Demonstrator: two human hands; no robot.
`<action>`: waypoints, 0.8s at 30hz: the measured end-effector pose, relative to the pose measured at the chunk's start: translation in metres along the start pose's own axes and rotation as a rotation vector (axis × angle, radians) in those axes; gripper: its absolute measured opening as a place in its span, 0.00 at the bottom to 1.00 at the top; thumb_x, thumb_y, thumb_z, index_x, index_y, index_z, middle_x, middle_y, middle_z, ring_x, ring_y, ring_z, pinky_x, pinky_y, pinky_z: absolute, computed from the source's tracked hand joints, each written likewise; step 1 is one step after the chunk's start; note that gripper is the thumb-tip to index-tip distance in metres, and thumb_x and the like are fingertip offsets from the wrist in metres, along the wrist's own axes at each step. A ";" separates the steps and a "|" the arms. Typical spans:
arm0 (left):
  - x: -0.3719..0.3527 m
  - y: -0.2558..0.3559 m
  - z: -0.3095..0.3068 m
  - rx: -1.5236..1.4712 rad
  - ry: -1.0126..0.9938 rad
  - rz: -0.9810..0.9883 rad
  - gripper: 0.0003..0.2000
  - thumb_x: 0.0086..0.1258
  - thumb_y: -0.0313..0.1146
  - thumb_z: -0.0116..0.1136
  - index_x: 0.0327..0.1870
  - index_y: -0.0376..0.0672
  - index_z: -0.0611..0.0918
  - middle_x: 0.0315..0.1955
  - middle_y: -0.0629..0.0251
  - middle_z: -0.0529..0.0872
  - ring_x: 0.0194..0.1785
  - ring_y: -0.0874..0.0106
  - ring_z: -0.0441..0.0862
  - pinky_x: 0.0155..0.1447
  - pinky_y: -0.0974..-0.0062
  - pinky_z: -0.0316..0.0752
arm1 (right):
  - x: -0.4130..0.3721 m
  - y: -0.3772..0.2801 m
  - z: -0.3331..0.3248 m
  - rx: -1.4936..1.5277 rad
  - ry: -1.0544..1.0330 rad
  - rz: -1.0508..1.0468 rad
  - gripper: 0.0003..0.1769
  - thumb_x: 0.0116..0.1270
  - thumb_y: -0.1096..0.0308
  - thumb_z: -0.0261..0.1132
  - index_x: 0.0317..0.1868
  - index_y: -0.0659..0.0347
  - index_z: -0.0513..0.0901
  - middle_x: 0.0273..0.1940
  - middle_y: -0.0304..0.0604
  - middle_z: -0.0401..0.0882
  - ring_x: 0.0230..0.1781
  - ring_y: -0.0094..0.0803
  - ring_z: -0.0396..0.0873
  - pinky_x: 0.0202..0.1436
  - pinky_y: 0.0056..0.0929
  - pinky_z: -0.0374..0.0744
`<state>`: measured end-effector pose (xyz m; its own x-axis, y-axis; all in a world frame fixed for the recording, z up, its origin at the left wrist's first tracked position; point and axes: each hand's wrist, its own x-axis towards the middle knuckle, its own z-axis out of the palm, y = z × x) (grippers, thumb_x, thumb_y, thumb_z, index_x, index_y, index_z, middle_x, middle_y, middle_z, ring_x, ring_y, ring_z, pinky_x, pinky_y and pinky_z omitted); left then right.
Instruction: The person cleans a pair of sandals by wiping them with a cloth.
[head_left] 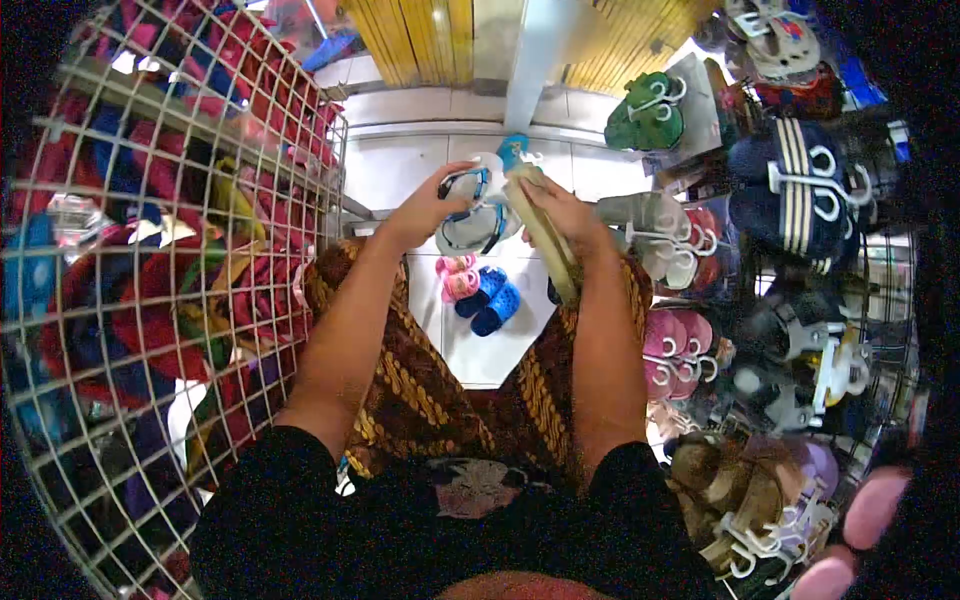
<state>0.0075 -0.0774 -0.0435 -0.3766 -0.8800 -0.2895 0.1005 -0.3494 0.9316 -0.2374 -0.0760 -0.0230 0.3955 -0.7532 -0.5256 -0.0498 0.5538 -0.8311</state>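
While the person's knees are spread, both hands are occupied above the floor (pixel 480 362). Left hand (pixel 428 208): fingers curled, pinching grey sandals (pixel 462 236) with blue-and-black straps at their left side. Right hand (pixel 567 212): thumb and fingers closed on a pale slab-like piece (pixel 551 248), identity unclear, near its far end; long axis slants back toward the right knee. Sandals lie just left of that far end; contact between them, I cannot tell. Blue clogs (pixel 503 306) and pink shoes (pixel 460 281) rest below, nearer the body.
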 end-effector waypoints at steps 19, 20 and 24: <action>0.047 -0.018 -0.006 0.127 0.125 0.074 0.26 0.71 0.29 0.60 0.69 0.50 0.69 0.54 0.64 0.77 0.47 0.77 0.77 0.50 0.78 0.77 | 0.062 0.036 -0.037 -0.373 0.319 -0.042 0.29 0.67 0.43 0.61 0.55 0.60 0.80 0.45 0.53 0.84 0.45 0.39 0.82 0.53 0.36 0.77; 0.048 -0.019 -0.009 0.084 0.153 0.046 0.26 0.71 0.28 0.59 0.69 0.50 0.69 0.54 0.64 0.77 0.47 0.77 0.77 0.51 0.78 0.77 | 0.059 0.033 -0.036 -0.363 0.372 -0.048 0.30 0.67 0.43 0.61 0.55 0.61 0.80 0.46 0.53 0.84 0.46 0.40 0.82 0.53 0.37 0.77; 0.051 -0.026 -0.019 0.166 0.271 0.112 0.27 0.69 0.22 0.57 0.70 0.50 0.68 0.54 0.62 0.78 0.50 0.75 0.77 0.55 0.76 0.76 | 0.064 0.040 -0.047 -0.399 0.432 -0.072 0.33 0.66 0.41 0.61 0.56 0.63 0.79 0.47 0.57 0.83 0.48 0.45 0.82 0.54 0.39 0.77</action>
<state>0.0032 -0.1193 -0.0864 -0.1104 -0.9713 -0.2105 -0.0319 -0.2082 0.9776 -0.2568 -0.1184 -0.0986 0.0057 -0.9066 -0.4219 -0.4105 0.3826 -0.8277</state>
